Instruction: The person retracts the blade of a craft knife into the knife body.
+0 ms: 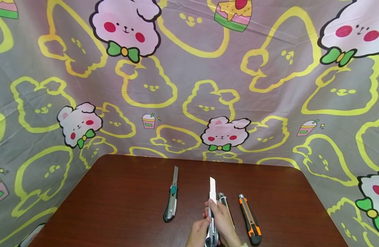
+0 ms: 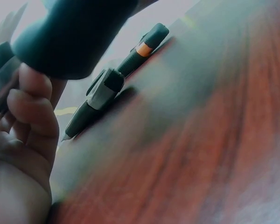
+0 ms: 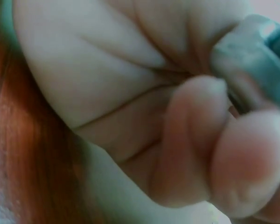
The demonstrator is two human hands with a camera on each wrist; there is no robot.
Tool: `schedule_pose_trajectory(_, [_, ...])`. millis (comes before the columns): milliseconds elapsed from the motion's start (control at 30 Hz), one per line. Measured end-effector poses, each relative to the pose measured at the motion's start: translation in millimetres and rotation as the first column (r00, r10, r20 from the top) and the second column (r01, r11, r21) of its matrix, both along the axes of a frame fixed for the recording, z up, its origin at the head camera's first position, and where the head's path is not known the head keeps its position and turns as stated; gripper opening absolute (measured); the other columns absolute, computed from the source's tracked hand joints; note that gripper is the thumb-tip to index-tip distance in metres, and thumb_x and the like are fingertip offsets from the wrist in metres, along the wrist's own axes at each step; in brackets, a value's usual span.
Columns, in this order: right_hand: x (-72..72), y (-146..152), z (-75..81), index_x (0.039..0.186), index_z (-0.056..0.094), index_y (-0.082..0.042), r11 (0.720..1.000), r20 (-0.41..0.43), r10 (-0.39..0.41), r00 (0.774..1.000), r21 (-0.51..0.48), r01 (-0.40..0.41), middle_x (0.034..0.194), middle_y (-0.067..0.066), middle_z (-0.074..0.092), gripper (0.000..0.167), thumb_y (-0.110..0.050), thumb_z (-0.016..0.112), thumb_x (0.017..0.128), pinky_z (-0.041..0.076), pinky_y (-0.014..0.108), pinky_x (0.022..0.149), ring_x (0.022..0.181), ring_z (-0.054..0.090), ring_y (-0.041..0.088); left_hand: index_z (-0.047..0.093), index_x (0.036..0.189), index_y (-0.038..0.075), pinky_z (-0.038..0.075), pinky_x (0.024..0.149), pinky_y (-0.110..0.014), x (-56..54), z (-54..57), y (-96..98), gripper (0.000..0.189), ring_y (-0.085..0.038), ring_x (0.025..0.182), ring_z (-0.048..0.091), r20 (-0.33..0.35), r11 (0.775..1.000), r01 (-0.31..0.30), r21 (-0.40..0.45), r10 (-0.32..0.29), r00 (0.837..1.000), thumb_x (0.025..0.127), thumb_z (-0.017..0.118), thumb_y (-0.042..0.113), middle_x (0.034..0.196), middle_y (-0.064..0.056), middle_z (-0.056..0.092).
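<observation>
A silver-and-black utility knife (image 1: 212,230) is held by both hands over the front of the table, its long pale blade (image 1: 212,185) pointing away. My right hand (image 1: 222,221) grips it from the right, with the thumb along the upper part. Lower down, my left hand (image 1: 198,233) pinches it from the left. In the left wrist view, the knife's dark butt end (image 2: 79,42) looms above the curled left fingers (image 2: 37,100). The right wrist view shows curled right fingers (image 3: 191,140) around the knife's grey body (image 3: 252,60), most of it out of frame.
To the left lies a teal-and-silver utility knife (image 1: 171,202) with its blade out. Partly hidden behind my right hand is another utility knife (image 1: 222,199). Further right lies an orange-and-black one (image 1: 249,219). Patterned cloth (image 1: 177,103) hangs around the brown table (image 1: 124,206).
</observation>
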State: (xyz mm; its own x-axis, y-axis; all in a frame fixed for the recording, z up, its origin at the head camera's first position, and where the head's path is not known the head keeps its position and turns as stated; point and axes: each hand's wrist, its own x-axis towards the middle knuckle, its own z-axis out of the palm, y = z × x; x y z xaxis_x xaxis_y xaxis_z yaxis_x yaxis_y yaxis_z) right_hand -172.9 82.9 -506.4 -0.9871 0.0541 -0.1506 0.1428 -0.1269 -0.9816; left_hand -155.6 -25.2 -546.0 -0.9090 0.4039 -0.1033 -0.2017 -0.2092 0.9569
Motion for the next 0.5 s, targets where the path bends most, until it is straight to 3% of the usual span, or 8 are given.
schedule_pose_trajectory(267, [-0.2,1.1,-2.4,0.113,0.052,0.013,1.0,-0.01,0.017,1.0,-0.002,-0.017,0.069,-0.003,0.056,0.043,-0.028,0.045,0.102,0.05,0.024,0.066,0.068,0.06,0.012,0.06,0.098,-0.015,0.049,0.049,-0.02,0.5,1.2,0.3,0.049,-0.009,0.051,0.063,0.025,1.0,-0.004,-0.003,0.004,1.0,0.101,0.043,0.031,0.062,-0.002,0.064])
schedule_pose_trajectory(500, [1.0,2.1,-2.3,0.114,0.049,0.015,0.999,-0.051,0.05,0.997,0.01,-0.049,0.07,-0.004,0.056,0.045,-0.028,0.044,0.102,0.049,0.023,0.066,0.07,0.06,0.012,0.058,0.096,-0.019,0.049,0.049,-0.02,-0.3,-1.2,0.2,0.05,-0.009,0.049,0.062,-0.004,1.0,-0.016,-0.005,0.016,1.0,0.102,0.041,0.028,0.063,-0.013,0.066])
